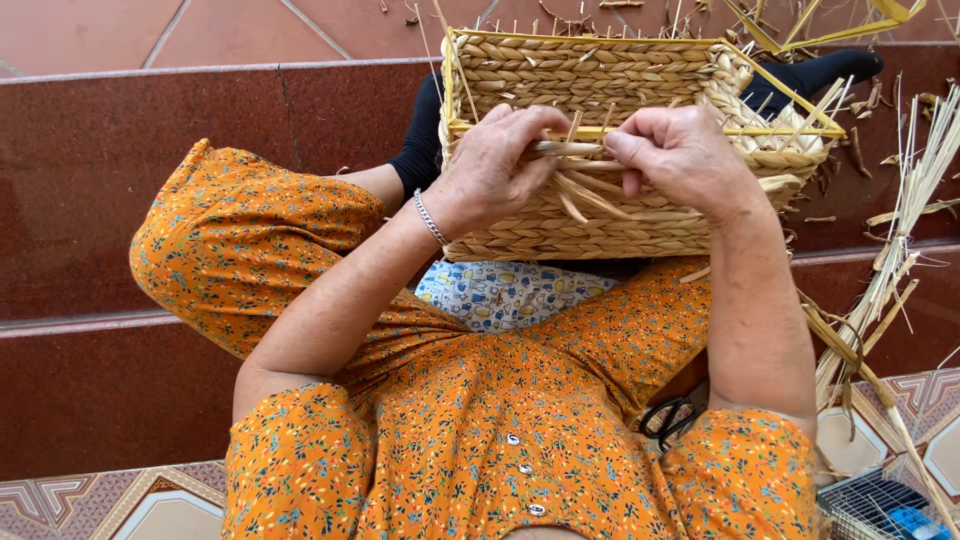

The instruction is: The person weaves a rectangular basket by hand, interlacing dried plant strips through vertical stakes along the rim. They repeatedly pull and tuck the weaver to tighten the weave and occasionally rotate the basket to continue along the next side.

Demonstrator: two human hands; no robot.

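My left hand (495,165) and right hand (680,160), fingers closed, pinch one straw strand (570,148) at the near rim of the woven basket (590,75) resting on my lap; loose straw bundle (900,230) lies right.

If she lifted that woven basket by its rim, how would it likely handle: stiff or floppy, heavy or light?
The woven basket probably holds its shape: a yellow frame runs along its rim. It looks light, being dried plant fibre. The loose strands between the left hand and right hand seem bendy.
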